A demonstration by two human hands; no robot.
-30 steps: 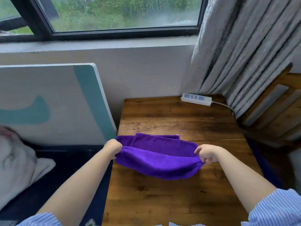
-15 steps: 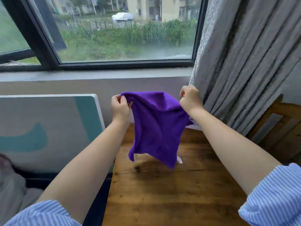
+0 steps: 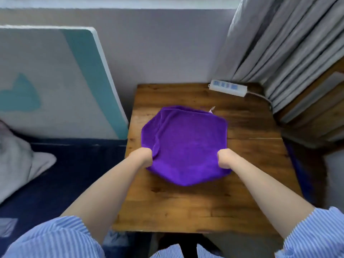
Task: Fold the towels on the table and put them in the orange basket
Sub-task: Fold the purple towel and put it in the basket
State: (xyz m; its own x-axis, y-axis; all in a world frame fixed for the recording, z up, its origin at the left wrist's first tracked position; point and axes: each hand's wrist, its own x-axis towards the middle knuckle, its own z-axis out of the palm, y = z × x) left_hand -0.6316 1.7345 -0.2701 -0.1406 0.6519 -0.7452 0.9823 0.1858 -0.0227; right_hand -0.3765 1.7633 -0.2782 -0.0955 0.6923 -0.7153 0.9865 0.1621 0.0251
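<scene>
A purple towel [image 3: 186,144] lies spread in a folded layer on the wooden table [image 3: 195,207], with a small white tag showing at its far edge. My left hand [image 3: 142,156] grips the towel's near left corner. My right hand [image 3: 224,158] grips its near right corner. Both fists curl round the cloth, and the near edge sags between them just above the wood. No orange basket is in view.
A white power strip [image 3: 228,87] with its cable lies at the table's far right corner. Grey curtains [image 3: 279,43] hang at the right, above wooden furniture [image 3: 316,112]. A white and teal board [image 3: 55,81] leans on the wall at left, over dark blue bedding [image 3: 74,174].
The towel was lifted and held up in front of the window half a second ago. It has now come down flat on the table, both hands still gripping its corners. The camera has tilted down.
</scene>
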